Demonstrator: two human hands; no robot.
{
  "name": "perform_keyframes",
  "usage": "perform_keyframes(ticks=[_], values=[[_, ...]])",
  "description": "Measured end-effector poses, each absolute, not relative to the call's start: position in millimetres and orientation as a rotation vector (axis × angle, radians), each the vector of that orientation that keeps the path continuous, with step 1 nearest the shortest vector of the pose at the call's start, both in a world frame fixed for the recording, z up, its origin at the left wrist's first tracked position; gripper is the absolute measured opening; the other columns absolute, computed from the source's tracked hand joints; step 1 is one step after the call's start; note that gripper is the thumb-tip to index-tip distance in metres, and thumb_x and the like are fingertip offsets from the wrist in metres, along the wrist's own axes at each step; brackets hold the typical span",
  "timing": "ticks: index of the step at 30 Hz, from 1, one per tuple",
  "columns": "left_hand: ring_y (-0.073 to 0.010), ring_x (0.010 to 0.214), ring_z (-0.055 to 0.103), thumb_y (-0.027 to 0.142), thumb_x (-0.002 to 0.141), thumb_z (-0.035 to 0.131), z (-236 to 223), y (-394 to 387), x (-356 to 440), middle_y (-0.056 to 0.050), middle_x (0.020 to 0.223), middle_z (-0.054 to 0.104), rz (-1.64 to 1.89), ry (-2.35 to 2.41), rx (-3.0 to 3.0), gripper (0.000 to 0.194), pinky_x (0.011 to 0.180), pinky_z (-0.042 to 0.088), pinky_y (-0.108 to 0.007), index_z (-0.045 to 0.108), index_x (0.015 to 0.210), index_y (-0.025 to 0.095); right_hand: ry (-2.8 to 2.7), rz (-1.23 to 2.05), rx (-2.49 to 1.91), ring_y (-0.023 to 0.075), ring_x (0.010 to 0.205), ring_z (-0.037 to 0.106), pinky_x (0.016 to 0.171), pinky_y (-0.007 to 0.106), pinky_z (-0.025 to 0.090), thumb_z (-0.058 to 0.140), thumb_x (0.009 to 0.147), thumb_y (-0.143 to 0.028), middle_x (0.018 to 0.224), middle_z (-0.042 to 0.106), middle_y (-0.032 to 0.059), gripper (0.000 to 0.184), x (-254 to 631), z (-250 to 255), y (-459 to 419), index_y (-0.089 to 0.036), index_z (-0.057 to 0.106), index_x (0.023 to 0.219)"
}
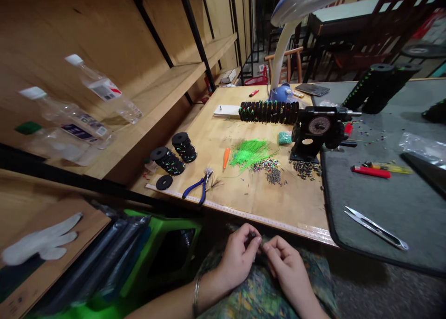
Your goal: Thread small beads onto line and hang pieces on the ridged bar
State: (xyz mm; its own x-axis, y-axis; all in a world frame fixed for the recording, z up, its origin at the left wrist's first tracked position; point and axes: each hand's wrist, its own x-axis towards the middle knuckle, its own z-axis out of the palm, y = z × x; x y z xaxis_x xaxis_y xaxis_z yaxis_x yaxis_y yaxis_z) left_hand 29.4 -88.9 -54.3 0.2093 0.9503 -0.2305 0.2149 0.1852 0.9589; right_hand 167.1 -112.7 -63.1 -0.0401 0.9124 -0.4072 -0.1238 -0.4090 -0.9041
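"What did you have in your hands?"

"My left hand [237, 258] was nearly closed, its thumb and fingertips pinched on a small dark piece [256, 238], too tiny for me to make out. My right hand [286, 269] curled just beside it, though I can't tell whether it had hold of the piece too. Both were above the patterned cloth [265, 286] on my lap, and a thin metal bangle [196, 293] circled my left wrist."

"What lay on the wooden workboard [265, 207]?"

"Two stacks of black foam discs [167, 160] and one loose disc [164, 182], a tangled bundle of fine neon-green threads [249, 152], a scatter of mixed beads [265, 166], blue-handled pliers [197, 189] and one orange-handled tool [226, 157]. A black hand-cranked winder [318, 128] held a rod packed with black rings [268, 111]."

"And around it?"

"Steel thread snips [376, 228] and a red lighter [371, 171] lay on the grey mat [383, 207], and three clear plastic bottles [104, 91] sat on the wooden shelf [156, 119]."
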Motion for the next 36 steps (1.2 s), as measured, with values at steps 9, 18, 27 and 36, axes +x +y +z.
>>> perform_keyframes(ticks=[9, 18, 27, 36], values=[[-0.0153, 0.067, 0.058, 0.02, 0.088, 0.05, -46.6, -89.0, 26.3, -0.002, 0.072, 0.06, 0.737, 1.315, 1.633, 0.009, 0.062, 0.044, -0.024, 0.056, 0.084, 0.017, -0.864, 1.576, -1.394, 0.0062, 0.038, 0.027, 0.04, 0.02, 0.018, 0.062, 0.071, -0.07, 0.041, 0.036, -0.0107, 0.052, 166.6, -63.5, -112.4, -0.02, 0.05, 0.064], [-0.017, 0.074, 0.059, 0.016, 0.089, 0.046, -36.7, -90.9, 23.2, -0.005, 0.079, 0.061, 0.706, 1.279, 1.945, 0.012, 0.067, 0.044, -0.026, 0.057, 0.086, 0.017, -0.973, 1.463, -1.421, 0.0078, 0.038, 0.032, 0.04, 0.02, 0.022, 0.058, 0.079, -0.065, 0.042, 0.041, -0.01, 0.046, 168.6, -66.6, -114.9, -0.019, 0.054, 0.08], [-0.0177, 0.076, 0.061, 0.013, 0.088, 0.046, -37.7, -92.9, 21.5, -0.006, 0.082, 0.064, 0.694, 1.25, 1.989, 0.013, 0.069, 0.045, -0.026, 0.058, 0.089, 0.017, -0.985, 1.496, -1.351, 0.0081, 0.039, 0.032, 0.04, 0.02, 0.022, 0.057, 0.083, -0.06, 0.043, 0.039, -0.0113, 0.045, 171.2, -72.6, -117.9, -0.018, 0.055, 0.096], [-0.0175, 0.072, 0.06, 0.014, 0.087, 0.047, -40.0, -93.1, 23.6, -0.006, 0.079, 0.063, 0.686, 1.227, 2.011, 0.012, 0.065, 0.045, -0.026, 0.059, 0.085, 0.017, -0.83, 1.618, -1.323, 0.0054, 0.035, 0.024, 0.037, 0.017, 0.015, 0.063, 0.073, -0.065, 0.039, 0.031, -0.0144, 0.047, 168.8, -68.1, -110.0, -0.02, 0.051, 0.079]])
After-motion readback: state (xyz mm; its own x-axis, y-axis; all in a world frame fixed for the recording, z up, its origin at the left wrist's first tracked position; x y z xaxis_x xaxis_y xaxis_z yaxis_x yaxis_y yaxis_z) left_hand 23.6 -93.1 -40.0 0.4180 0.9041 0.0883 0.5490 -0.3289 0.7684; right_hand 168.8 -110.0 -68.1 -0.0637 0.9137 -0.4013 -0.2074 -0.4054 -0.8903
